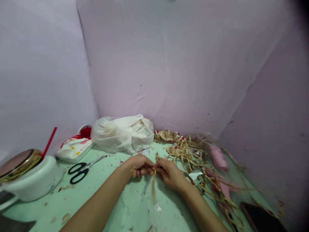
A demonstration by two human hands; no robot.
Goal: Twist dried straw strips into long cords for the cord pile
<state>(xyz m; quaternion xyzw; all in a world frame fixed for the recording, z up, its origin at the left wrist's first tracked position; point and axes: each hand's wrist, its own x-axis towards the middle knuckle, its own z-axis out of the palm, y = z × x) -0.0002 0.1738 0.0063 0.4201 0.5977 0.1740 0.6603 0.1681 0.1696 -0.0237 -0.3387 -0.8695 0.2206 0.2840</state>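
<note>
Over the middle of the green table, my left hand (141, 166) and my right hand (170, 172) meet fingertip to fingertip. Both are closed in a pinch on a tan strand of straw-like cord (154, 187), whose lower end hangs down and is blurred. A short piece of braid shows just above the fingers; whether it joins the held strand I cannot tell. To the right of my right hand lies a tangled heap of braided cord (190, 158). Behind it are coiled braid pieces (169, 135) with red and white beads.
Black-handled scissors (83, 170) lie left of my hands. A white plastic bag (123, 133) stands against the wall, beside a tissue pack (74, 148). At far left is a white pot (36, 180). On the right are a pink thread spool (219, 158) and a dark phone (262, 217).
</note>
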